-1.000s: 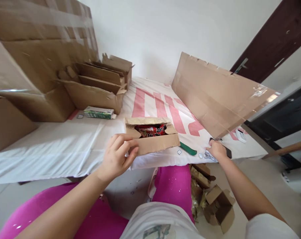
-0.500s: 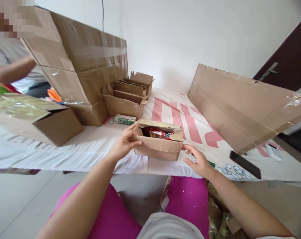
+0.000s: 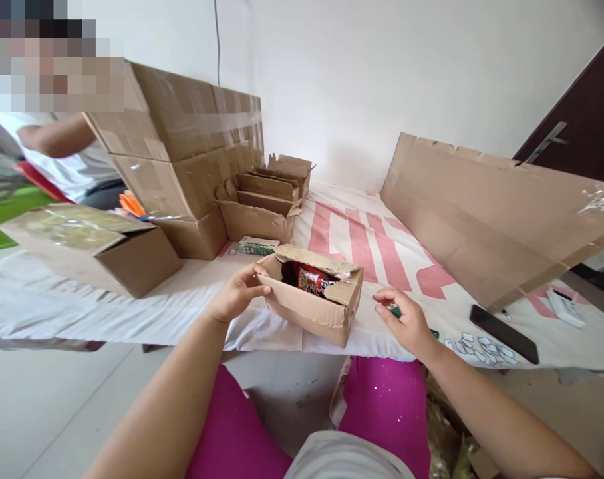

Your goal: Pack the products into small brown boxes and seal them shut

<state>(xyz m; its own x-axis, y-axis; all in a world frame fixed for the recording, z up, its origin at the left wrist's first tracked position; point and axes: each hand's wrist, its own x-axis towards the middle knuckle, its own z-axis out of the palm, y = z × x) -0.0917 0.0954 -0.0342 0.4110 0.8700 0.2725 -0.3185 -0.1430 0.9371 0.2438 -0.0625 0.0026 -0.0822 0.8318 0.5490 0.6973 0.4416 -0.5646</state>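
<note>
In front of me on the cloth-covered table is a small cardboard box (image 3: 306,307), turned at an angle, its top partly open. A red printed packet (image 3: 312,282) shows inside; the rest of the contents is hidden. My left hand (image 3: 239,291) grips the box's left end, thumb on the near side and fingers at the far edge. To the right of the box, apart from it, my right hand (image 3: 403,320) is held with fingers loosely curved and apart, nothing seen in it. Something green (image 3: 396,311) lies just behind those fingers, mostly covered.
Stacked taped cartons (image 3: 182,126) stand at left, with open boxes (image 3: 262,209) beside them. A green-white small box (image 3: 259,246) lies behind my left hand. At right are a phone (image 3: 504,334), small pale pieces (image 3: 481,347) and a cardboard panel (image 3: 481,219). A person (image 3: 67,156) sits far left.
The small box has turned, its right end swinging toward me. My right hand has come away from its right end, while my left hand keeps hold of the left end.
</note>
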